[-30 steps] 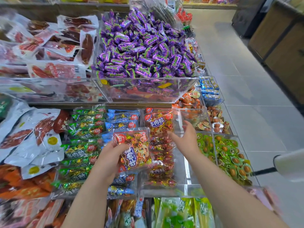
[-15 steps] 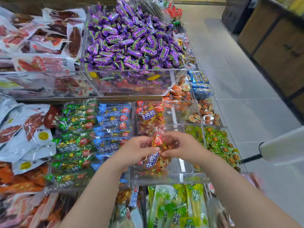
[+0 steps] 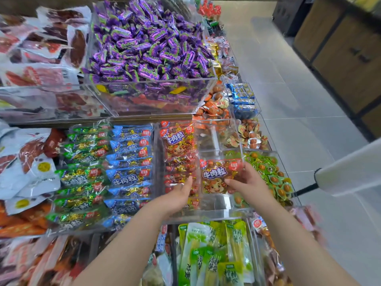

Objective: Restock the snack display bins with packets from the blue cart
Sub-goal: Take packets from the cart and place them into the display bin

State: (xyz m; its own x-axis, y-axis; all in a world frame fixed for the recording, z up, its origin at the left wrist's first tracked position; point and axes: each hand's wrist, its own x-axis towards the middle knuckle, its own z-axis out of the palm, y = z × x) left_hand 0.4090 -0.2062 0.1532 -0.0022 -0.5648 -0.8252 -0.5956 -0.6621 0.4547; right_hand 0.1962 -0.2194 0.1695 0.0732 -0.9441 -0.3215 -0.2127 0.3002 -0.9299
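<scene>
Acrylic bins, clear and set in tiers, cover the display stand (image 3: 152,118) in front of me. The biggest is the clear bin of purple-wrapped sweets (image 3: 150,48), heaped on the upper level. Below it sits the clear two-lane bin (image 3: 206,216) I am filling. Its left lane holds a row of red beef-cube packets (image 3: 179,147) lying overlapped, and its right lane is nearly bare, with the shiny floor showing near the front. Rows of blue foil packets (image 3: 129,159) and green foil packets (image 3: 82,162) fill the bin to the left, and small green-wrapped egg snacks (image 3: 266,168) lie just beside on the right. The blue cart is out of view.

The single red packet (image 3: 218,176) to be placed hangs over the bare lane, face up, with its label upright. My right hand (image 3: 251,182) pinches its right edge, thumb on the front. My left hand (image 3: 179,195) rests flat, fingers straight, on the near end of the red row and grips nothing.

I judge this is the placing step. To do it well, I would set the packet towards the far end of the empty lane, slanted like the neighbouring row, so later packets can overlap it. My left hand can steady that row against sliding across. I would let go only once the packet lies squarely inside the lane, since the crinkly film looks slippery.
</scene>
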